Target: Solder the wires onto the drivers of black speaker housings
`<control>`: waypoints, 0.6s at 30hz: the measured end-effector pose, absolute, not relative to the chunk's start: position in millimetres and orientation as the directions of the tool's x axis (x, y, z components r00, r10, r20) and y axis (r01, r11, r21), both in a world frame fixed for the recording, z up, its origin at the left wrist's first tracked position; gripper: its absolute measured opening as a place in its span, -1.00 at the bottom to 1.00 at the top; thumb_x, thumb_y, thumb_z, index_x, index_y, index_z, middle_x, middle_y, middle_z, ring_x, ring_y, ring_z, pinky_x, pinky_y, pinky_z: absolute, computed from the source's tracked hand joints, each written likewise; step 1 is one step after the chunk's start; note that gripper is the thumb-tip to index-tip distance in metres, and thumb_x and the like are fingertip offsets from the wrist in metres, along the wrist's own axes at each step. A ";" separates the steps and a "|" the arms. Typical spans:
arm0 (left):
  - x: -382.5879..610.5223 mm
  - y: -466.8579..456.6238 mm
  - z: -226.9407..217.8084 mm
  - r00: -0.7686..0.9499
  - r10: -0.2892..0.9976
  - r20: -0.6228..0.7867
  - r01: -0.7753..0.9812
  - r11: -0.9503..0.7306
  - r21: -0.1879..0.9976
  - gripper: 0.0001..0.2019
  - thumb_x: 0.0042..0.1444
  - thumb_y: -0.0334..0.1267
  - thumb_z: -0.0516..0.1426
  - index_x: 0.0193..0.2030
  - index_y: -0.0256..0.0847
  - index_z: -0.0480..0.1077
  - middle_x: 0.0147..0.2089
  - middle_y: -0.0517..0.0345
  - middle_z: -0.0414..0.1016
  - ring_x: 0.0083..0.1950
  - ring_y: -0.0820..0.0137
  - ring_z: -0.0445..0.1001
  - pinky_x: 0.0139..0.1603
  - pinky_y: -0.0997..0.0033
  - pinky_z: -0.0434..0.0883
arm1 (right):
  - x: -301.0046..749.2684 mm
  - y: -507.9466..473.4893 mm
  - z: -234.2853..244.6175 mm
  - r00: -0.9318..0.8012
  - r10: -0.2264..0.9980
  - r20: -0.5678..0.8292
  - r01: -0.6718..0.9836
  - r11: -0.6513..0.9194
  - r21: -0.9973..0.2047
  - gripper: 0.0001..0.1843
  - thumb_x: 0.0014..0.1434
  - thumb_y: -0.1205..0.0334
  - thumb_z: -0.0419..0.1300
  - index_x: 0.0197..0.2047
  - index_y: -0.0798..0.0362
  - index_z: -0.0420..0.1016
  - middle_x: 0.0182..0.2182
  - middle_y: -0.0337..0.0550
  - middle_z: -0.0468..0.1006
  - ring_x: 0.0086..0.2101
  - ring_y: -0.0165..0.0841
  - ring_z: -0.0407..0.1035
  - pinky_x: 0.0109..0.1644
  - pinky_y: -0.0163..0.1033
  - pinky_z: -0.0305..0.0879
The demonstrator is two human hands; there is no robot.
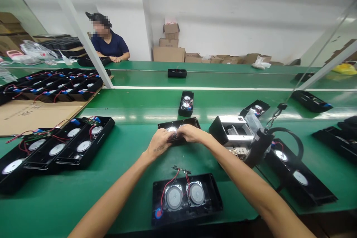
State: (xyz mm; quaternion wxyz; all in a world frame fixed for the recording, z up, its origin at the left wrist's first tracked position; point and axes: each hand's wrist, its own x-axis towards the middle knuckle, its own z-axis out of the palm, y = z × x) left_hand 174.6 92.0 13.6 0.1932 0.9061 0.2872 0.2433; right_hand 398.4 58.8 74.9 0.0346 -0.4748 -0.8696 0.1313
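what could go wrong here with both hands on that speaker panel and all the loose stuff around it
1. The near speaker panel lies under the forearms; its red wires and small board might snag.
2. Both the left hand and right hand cover the held panel, hiding the work.
3. The hanging tool sits close to the right elbow.

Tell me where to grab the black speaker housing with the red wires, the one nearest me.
Probably grip the speaker housing by its two short ends, coming from left and right. It lies flat and open side up, so the plain outer walls are free, while the speaker cones and loose red wires fill the middle.
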 end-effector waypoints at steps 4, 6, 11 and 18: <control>175.4 88.2 13.8 0.698 0.652 0.296 0.462 -0.726 0.509 -0.63 0.09 -0.37 0.23 0.05 -0.03 0.54 -0.12 0.05 0.64 0.00 0.10 0.55 0.17 0.05 0.42 | 395.7 52.2 74.1 -0.537 0.843 -0.043 0.813 0.503 -0.292 -0.63 0.04 0.62 0.19 -0.15 0.14 0.65 -0.22 0.00 0.70 -0.21 -0.23 0.55 -0.14 -0.26 0.34; 176.0 90.9 17.6 0.678 0.687 0.261 0.485 -0.686 0.543 -0.62 0.06 -0.35 0.26 0.05 -0.04 0.55 -0.18 0.06 0.64 -0.04 0.10 0.57 0.14 0.07 0.44 | 392.4 47.3 77.7 -0.523 0.852 -0.028 0.817 0.492 -0.299 -0.60 0.01 0.58 0.24 -0.07 0.18 0.63 -0.16 0.07 0.70 -0.18 -0.18 0.55 -0.10 -0.22 0.36; 176.1 118.7 40.3 0.703 0.705 0.094 0.471 -0.560 0.681 -0.46 -0.13 -0.18 0.44 0.06 -0.03 0.57 -0.28 0.25 0.65 -0.24 0.25 0.62 -0.15 0.31 0.51 | 385.6 44.6 94.6 -0.450 0.892 -0.041 0.843 0.410 -0.348 -0.57 0.03 0.45 0.35 0.02 0.12 0.65 -0.12 0.00 0.71 -0.16 -0.19 0.56 -0.12 -0.24 0.37; 181.5 154.8 62.8 0.753 0.655 -0.064 0.435 -0.422 0.796 -0.43 -0.33 -0.16 0.51 -0.07 -0.14 0.64 -0.35 0.25 0.61 -0.28 0.34 0.56 -0.32 0.44 0.42 | 380.8 69.4 112.0 -0.343 0.931 -0.127 0.868 0.262 -0.422 -0.61 -0.08 0.36 0.46 -0.10 0.06 0.77 -0.36 -0.17 0.71 -0.36 -0.28 0.52 -0.34 -0.30 0.26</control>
